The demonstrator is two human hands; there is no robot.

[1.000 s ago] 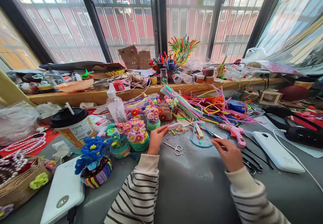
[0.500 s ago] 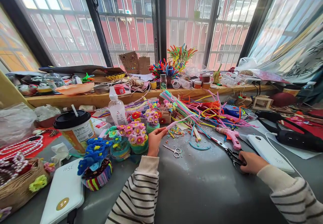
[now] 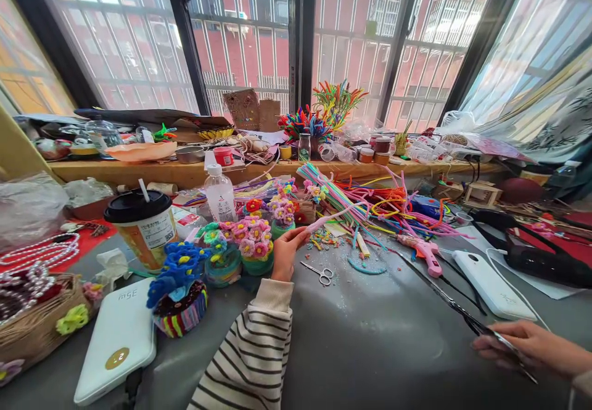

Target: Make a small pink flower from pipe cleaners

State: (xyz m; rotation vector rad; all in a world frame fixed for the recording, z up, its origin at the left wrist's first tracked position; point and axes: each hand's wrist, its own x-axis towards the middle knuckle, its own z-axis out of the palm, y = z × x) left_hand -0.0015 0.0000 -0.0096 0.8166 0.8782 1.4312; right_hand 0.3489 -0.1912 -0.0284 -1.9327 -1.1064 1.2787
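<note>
Pink pipe cleaner — raised, tilted; long black scissors — lifted off table.

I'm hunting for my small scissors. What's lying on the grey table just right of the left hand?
Small scissors lie there, blades closed, amid glitter and pipe-cleaner scraps. The left hand pinches a pink pipe cleaner.

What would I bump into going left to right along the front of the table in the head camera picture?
White power bank → blue flower pot → left hand → small scissors → pink glue gun → right hand, holding long black scissors.
</note>
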